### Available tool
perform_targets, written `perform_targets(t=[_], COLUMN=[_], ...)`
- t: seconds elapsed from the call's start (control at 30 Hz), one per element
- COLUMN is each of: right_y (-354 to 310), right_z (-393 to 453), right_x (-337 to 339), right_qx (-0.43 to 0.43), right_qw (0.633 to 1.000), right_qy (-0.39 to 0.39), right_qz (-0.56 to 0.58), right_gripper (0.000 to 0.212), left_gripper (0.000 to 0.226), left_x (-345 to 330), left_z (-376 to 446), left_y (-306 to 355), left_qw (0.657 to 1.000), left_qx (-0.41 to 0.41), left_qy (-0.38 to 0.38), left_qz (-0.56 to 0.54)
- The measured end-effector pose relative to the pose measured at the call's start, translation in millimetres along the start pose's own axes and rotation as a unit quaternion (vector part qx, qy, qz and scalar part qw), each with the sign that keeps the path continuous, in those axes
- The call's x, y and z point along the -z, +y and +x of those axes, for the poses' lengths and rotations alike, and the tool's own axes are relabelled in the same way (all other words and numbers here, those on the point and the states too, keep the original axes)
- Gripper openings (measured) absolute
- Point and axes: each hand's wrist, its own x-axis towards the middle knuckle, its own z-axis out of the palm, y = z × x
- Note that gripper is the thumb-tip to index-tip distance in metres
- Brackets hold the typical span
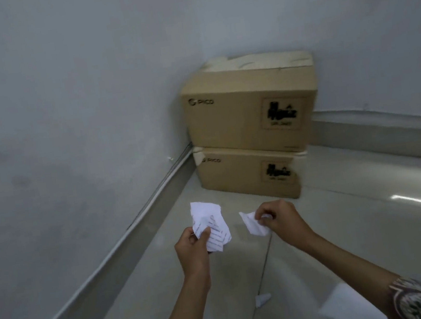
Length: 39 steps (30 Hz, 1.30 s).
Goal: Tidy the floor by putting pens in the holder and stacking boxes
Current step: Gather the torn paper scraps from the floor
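**Two hands hold torn paper before stacked boxes**

While two cardboard boxes already sit stacked in the corner at twelve o'clock, the upper box resting squarely on the lower box, a person holds paper scraps above the tiled floor. The left hand pinches a crumpled printed sheet; the right hand, just beside it at three o'clock, pinches a smaller white scrap. The hands are apart, each clamped on its own piece. More white scraps lie on the floor at six o'clock. No pens or holder are in view. The box stacking looks finished; clearing litter seems the step in hand. Next, the pieces likely need gathering into one hand and carrying to a bin, then finding the pens.
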Motion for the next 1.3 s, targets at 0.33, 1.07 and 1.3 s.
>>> perform_targets(t=[0.33,1.07,1.3], right_y=[-22,-73,-102], right_z=[-127,-543,-707], right_x=[105,255,255], right_qx=[-0.145,-0.34,-0.398], right_qw=[0.966,0.767,0.629], right_qy=[0.208,0.533,0.662], right_qz=[0.042,0.106,0.082], right_gripper=[0.017,0.027,0.026], left_gripper=[0.014,0.019,0.021], left_x=[-57,-195,-198], left_z=[-69,-442,-614], left_y=[30,21,-11], left_qw=[0.985,0.816,0.694], left_qx=[-0.012,0.033,0.039], left_qy=[-0.173,-0.57,-0.707], left_qz=[0.021,0.089,0.125])
